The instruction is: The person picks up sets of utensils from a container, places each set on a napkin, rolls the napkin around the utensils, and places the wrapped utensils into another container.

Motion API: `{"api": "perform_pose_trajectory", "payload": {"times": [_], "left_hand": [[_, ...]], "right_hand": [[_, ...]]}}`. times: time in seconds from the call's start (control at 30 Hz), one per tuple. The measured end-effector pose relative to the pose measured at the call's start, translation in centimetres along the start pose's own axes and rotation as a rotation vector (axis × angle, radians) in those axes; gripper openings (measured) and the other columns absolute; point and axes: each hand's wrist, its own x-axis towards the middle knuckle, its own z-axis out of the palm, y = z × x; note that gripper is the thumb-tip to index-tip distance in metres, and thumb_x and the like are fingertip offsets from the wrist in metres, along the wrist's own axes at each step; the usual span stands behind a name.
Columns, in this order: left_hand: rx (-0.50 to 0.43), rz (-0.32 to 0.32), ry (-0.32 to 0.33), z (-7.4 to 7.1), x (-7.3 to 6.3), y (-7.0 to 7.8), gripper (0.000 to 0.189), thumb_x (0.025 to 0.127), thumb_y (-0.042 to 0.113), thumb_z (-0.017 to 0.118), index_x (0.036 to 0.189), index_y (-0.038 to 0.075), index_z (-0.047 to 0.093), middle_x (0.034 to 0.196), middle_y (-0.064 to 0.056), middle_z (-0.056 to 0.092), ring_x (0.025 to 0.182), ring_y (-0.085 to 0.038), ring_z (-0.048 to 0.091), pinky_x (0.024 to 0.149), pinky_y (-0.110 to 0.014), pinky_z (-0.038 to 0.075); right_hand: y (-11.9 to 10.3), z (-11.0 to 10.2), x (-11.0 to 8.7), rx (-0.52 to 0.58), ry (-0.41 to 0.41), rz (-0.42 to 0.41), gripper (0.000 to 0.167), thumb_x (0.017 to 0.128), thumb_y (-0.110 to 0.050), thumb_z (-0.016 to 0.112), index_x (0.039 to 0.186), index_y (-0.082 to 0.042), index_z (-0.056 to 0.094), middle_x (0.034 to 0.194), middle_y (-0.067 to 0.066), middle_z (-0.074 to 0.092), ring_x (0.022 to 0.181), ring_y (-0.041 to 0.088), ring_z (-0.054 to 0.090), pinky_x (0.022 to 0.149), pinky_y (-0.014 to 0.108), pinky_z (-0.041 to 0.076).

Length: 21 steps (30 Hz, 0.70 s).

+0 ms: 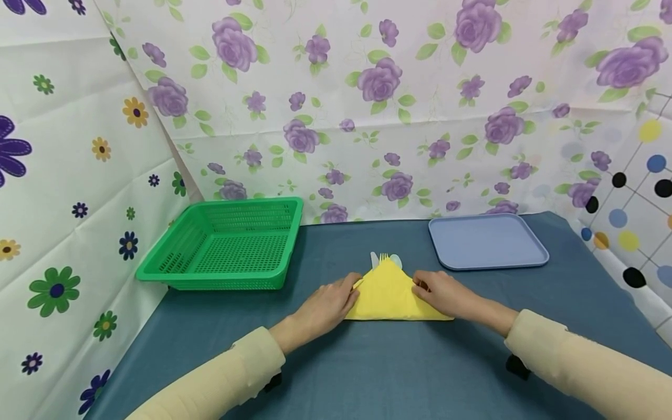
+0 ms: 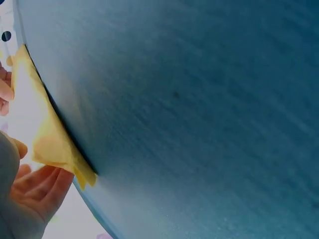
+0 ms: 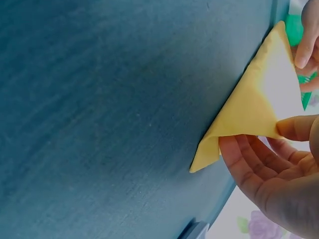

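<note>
A yellow cloth napkin, folded to a triangle, lies on the blue-grey tabletop with its point away from me. Past that point stick out the tips of a knife, a fork and a spoon; the napkin hides the rest of them. My left hand holds the napkin's left sloping edge, fingers tucked under it in the left wrist view. At the opposite slope, my right hand pinches the edge, thumb on top and fingers beneath in the right wrist view.
A green plastic basket stands at the back left of the blue-grey table. On the back right lies a pale blue tray. Flower-printed cloth hangs behind and at the left; a dotted one hangs at the right.
</note>
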Motion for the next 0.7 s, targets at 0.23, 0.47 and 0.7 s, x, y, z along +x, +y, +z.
{"api": "perform_pose_trajectory", "payload": {"times": [0.23,0.47,0.7], "left_hand": [[0.155,0.228,0.08,0.1,0.8,1.0,0.03,0.109,0.018,0.056,0.137,0.005,0.058,0.139,-0.009,0.059,0.13,-0.024,0.057,0.112,-0.036,0.047],[0.168,0.336,-0.067,0.2,1.4,1.7,0.041,0.112,0.02,0.052,0.152,0.009,0.051,0.163,-0.009,0.042,0.153,-0.021,0.035,0.126,-0.032,0.025],[0.142,0.297,-0.212,0.5,2.0,2.2,0.05,0.114,0.025,0.045,0.162,0.01,0.038,0.17,-0.006,0.03,0.157,-0.018,0.024,0.125,-0.031,0.025]], "right_hand": [[0.3,-0.3,0.7,0.031,-0.011,0.016,0.016,0.105,-0.009,0.06,0.09,-0.009,0.063,0.068,-0.002,0.042,0.057,0.012,0.038,0.055,0.026,0.031],[0.6,-0.2,1.2,0.053,-0.04,0.022,0.018,0.105,-0.007,0.06,0.088,-0.007,0.065,0.068,-0.002,0.047,0.056,0.011,0.039,0.054,0.025,0.033],[1.1,-0.1,1.8,0.055,-0.061,0.041,0.015,0.104,-0.007,0.061,0.09,-0.005,0.067,0.072,0.0,0.053,0.058,0.012,0.045,0.055,0.025,0.037]]}}
